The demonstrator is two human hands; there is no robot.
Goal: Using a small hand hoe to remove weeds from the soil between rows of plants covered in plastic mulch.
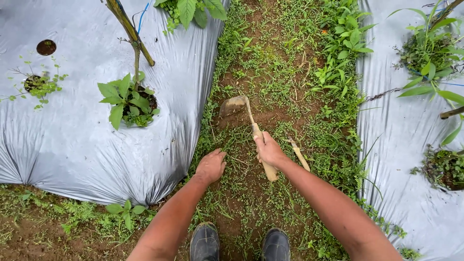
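Right hand: the right hand (268,151) grips the wooden handle of a small hand hoe (251,126), fingers clamped around the shaft near its middle.
Hand hoe: it lies along the furrow, handle end near the person, the muddy metal blade (232,105) at the far end, resting on bare brown soil.
Left hand: the left hand (211,165) reaches down into the weeds (232,140) just left of the hoe handle; its fingers are curled downward into the greenery, and whether they pinch anything cannot be told.
Second tool: a slim wooden-handled tool (298,153) lies in the grass just right of the right hand, untouched.
Ground: a weedy soil path (270,63) runs from near to far between two beds.
Left bed: silver plastic mulch sheet (72,140) with round holes; a leafy seedling (126,100) grows from one hole beside a slanted bamboo stake (129,29).
Right bed: another silver mulch sheet (401,130) carrying leafy plants (427,53).
Feet: two dark rubber boots (205,241) stand at the near edge, between the forearms.
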